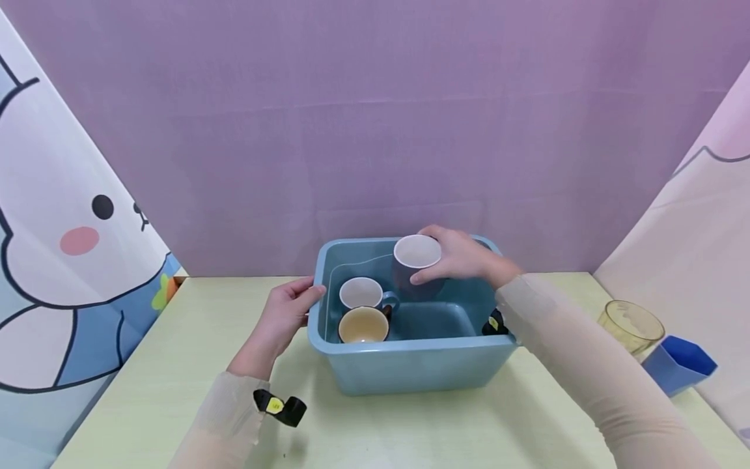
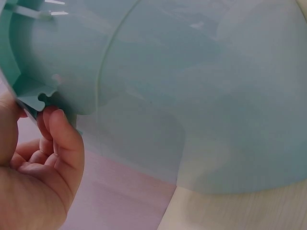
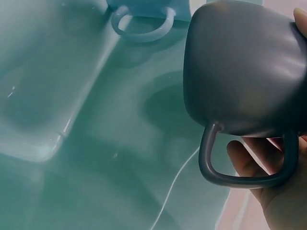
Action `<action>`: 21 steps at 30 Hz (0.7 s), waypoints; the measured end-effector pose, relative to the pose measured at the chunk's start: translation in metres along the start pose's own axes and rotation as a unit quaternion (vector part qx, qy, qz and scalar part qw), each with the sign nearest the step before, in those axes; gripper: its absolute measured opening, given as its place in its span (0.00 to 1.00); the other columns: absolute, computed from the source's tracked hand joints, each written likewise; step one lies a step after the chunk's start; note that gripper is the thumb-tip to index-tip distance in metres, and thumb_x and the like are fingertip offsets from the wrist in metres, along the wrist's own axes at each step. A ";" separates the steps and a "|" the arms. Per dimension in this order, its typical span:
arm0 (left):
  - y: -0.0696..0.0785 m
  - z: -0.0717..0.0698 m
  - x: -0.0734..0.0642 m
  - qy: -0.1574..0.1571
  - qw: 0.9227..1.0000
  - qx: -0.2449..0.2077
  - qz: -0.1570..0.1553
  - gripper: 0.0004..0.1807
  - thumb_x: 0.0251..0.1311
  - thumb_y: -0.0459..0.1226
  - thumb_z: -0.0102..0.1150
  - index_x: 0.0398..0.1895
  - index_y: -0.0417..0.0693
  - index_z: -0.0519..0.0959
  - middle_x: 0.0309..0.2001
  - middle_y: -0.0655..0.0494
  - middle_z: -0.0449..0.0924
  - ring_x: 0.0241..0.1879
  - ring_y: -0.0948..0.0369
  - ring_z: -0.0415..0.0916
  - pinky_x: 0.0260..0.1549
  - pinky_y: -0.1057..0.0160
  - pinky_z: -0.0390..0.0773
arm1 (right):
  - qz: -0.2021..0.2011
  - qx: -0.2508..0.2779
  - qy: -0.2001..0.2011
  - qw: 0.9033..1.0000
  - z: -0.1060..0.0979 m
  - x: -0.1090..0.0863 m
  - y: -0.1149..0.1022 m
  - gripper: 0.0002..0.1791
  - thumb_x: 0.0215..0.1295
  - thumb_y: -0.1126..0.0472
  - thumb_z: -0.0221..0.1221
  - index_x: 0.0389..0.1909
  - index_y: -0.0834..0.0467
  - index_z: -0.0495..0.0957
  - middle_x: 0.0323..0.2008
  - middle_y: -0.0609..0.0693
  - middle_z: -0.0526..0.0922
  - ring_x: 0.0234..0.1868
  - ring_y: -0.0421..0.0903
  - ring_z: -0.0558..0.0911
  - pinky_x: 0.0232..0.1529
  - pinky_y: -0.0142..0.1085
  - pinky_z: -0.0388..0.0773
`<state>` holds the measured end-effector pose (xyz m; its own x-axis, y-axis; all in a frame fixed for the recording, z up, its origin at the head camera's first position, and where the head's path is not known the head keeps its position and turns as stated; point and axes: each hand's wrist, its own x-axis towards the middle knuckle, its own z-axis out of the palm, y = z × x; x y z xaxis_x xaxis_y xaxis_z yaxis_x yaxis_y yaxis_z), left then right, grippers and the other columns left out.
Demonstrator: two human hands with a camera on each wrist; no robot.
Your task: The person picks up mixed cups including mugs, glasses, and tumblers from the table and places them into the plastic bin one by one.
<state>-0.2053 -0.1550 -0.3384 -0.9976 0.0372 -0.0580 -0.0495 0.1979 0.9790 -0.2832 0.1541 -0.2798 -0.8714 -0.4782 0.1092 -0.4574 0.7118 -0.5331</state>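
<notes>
A blue-green plastic basin [image 1: 410,365] stands on the table in the head view. My left hand [image 1: 287,306] grips its left rim, thumb on top and fingers curled under the lip, as the left wrist view also shows. My right hand [image 1: 463,257] holds a dark grey mug [image 3: 244,72] with a white inside by its upper body, over the back of the basin. The mug's handle [image 3: 249,181] hangs free of the fingers. Inside the basin at the left stand a blue mug [image 1: 361,293] with a white inside and a mug with a cream inside [image 1: 363,326].
At the table's right edge are a clear yellowish cup [image 1: 631,326] and a blue angular cup [image 1: 680,365], partly behind the right sleeve. A purple cloth [image 1: 398,130] hangs behind the table, with printed cloths at both sides.
</notes>
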 end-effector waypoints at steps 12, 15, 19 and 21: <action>0.001 -0.003 -0.001 0.004 1.000 0.004 -0.011 0.23 0.67 0.45 0.51 0.63 0.48 0.71 0.57 0.43 0.76 0.45 0.57 0.79 0.46 0.58 0.81 | 0.011 -0.006 -0.034 0.999 0.010 0.004 -0.001 0.47 0.38 0.41 0.73 0.59 0.55 0.66 0.50 0.51 0.78 0.48 0.51 0.78 0.47 0.44 0.79; 0.001 -0.003 -0.001 0.003 1.000 0.003 -0.008 0.23 0.67 0.45 0.51 0.63 0.48 0.71 0.57 0.43 0.76 0.46 0.57 0.79 0.46 0.58 0.81 | 0.014 -0.011 -0.042 0.999 0.011 0.006 -0.001 0.46 0.38 0.41 0.73 0.59 0.55 0.66 0.49 0.51 0.78 0.47 0.51 0.78 0.46 0.44 0.79; 0.002 -0.004 -0.001 0.003 1.000 0.003 -0.009 0.23 0.67 0.45 0.51 0.63 0.49 0.71 0.57 0.43 0.76 0.45 0.57 0.79 0.46 0.58 0.81 | 0.014 -0.017 -0.053 0.998 0.014 0.008 0.000 0.44 0.39 0.41 0.73 0.57 0.55 0.66 0.48 0.51 0.78 0.46 0.49 0.78 0.45 0.42 0.79; 0.002 -0.005 -0.001 0.005 1.000 0.004 -0.012 0.23 0.67 0.45 0.51 0.63 0.48 0.71 0.57 0.43 0.76 0.44 0.57 0.79 0.46 0.59 0.81 | 0.015 -0.022 -0.059 0.998 0.015 0.008 0.000 0.45 0.39 0.41 0.73 0.57 0.56 0.66 0.48 0.51 0.78 0.46 0.48 0.78 0.44 0.42 0.79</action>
<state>-0.2042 -0.1594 -0.3355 -0.9965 0.0231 -0.0801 -0.0736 0.2073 0.9755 -0.2872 0.1421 -0.2916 -0.8590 -0.5119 -0.0060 -0.4415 0.7468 -0.4974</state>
